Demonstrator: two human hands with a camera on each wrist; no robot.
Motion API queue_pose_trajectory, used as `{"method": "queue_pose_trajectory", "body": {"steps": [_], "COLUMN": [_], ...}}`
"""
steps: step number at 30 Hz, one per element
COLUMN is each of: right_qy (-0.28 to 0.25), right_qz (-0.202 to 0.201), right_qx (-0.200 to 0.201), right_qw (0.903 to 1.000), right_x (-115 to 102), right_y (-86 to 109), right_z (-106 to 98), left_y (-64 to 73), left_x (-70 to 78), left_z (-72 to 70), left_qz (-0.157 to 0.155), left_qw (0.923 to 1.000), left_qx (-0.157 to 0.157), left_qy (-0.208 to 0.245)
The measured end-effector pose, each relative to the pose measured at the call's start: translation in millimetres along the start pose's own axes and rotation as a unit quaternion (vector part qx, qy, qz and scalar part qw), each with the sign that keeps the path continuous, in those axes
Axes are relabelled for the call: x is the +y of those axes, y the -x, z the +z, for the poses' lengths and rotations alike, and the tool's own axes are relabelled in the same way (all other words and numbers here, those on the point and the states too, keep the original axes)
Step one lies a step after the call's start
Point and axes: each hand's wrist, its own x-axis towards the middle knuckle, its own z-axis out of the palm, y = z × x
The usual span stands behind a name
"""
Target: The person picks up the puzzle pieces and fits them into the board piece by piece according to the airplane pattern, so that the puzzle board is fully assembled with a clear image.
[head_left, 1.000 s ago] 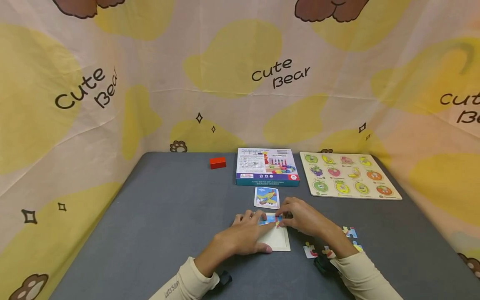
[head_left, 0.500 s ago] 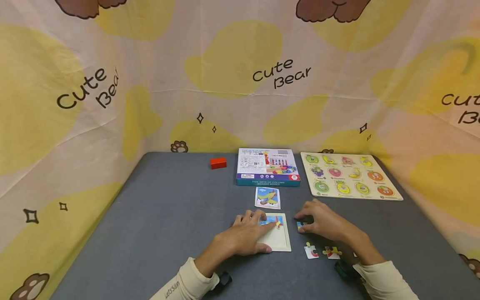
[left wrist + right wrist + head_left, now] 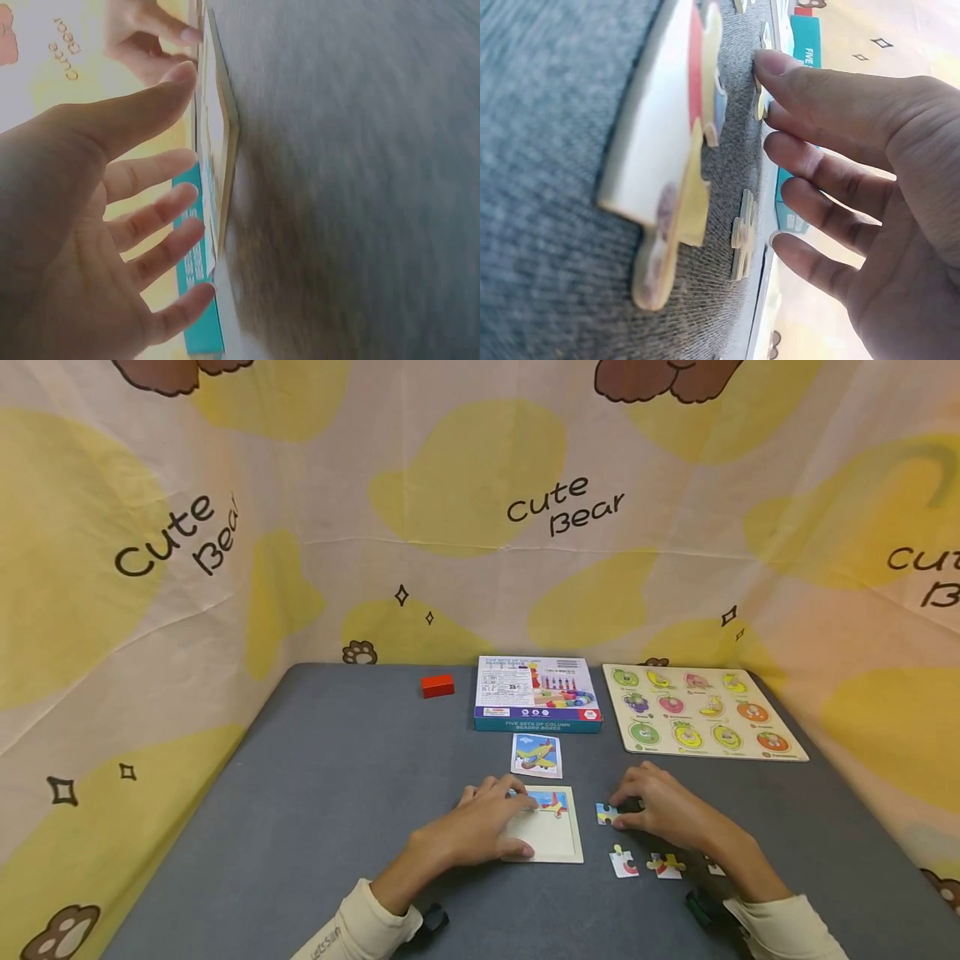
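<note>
In the head view a shallow cream puzzle tray (image 3: pixel 550 839) lies on the table, with picture pieces (image 3: pixel 553 802) fitted along its far edge. My left hand (image 3: pixel 480 829) is over the tray's left side, fingers loosely bent. The left wrist view shows its thumb and fingers spread beside the tray edge (image 3: pixel 229 150). My right hand (image 3: pixel 666 806) is at a blue-and-yellow jigsaw piece (image 3: pixel 605 814) to the right of the tray. Its thumb and index finger are apart at the piece's right edge; whether they touch it, I cannot tell.
Loose jigsaw pieces (image 3: pixel 623 862) lie near me on the right, another (image 3: pixel 665 865) beside them. An airplane picture card (image 3: pixel 537 755) is beyond the tray. Farther back are a toy box (image 3: pixel 537 725), a fruit board (image 3: pixel 701 710) and a red block (image 3: pixel 437 686).
My right hand has gone from the tray to the blue piece, then drawn back slightly rightward while the piece stays put. My left hand has shifted a little left, uncovering more of the tray.
</note>
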Motion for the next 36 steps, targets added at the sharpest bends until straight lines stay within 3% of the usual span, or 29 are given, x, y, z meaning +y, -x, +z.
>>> {"method": "queue_pose_trajectory", "body": {"steps": [9,19,36], "right_qy": [0.02,0.016,0.013], "right_qz": [-0.011,-0.002,-0.073], "right_qx": [0.008,0.019,0.007], "right_qw": [0.9997,0.9997,0.9972], "right_x": [-1,-9,-51], "right_y": [1.5,-4.7,-38.2], "right_z": [0,1,14], "left_y": [8.3,8.5,8.4], "left_x": [-16.4,-20.4,-21.0], "left_z": [-10.3,-13.5,-13.0], "left_qz": [-0.035,-0.038,-0.04], "left_qw": [0.9991,0.9988,0.9987], "left_qx": [-0.004,-0.012,-0.01], "left_qy": [0.021,0.028,0.03]}}
